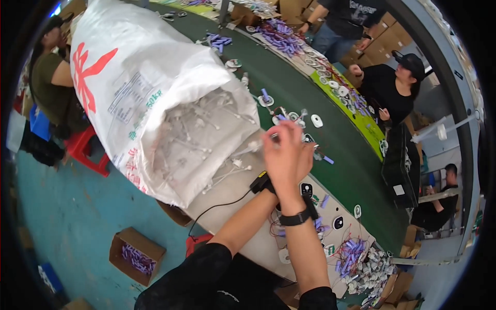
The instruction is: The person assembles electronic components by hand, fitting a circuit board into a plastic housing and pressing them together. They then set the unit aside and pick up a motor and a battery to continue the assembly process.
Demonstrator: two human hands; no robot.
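Observation:
My forearms cross over the tan worktable. My right hand is in front, fingers curled in beside the sack's mouth; a small greyish thing shows at the fingertips, too unclear to name. My left hand is behind it, mostly covered, its fingers hidden. A large white woven sack lies open toward me, holding many white plastic stalk-like pieces. Loose stalk-like pieces lie on the table outside its mouth, left of my right hand. Beyond my hands, purple cylindrical cells and round white parts lie on the green belt.
At the table's right end are heaped purple cells with red wires and a pile of white parts. A cardboard box of cells stands on the floor near a red stool. Several people work around the belt. A cable trails from my left wrist.

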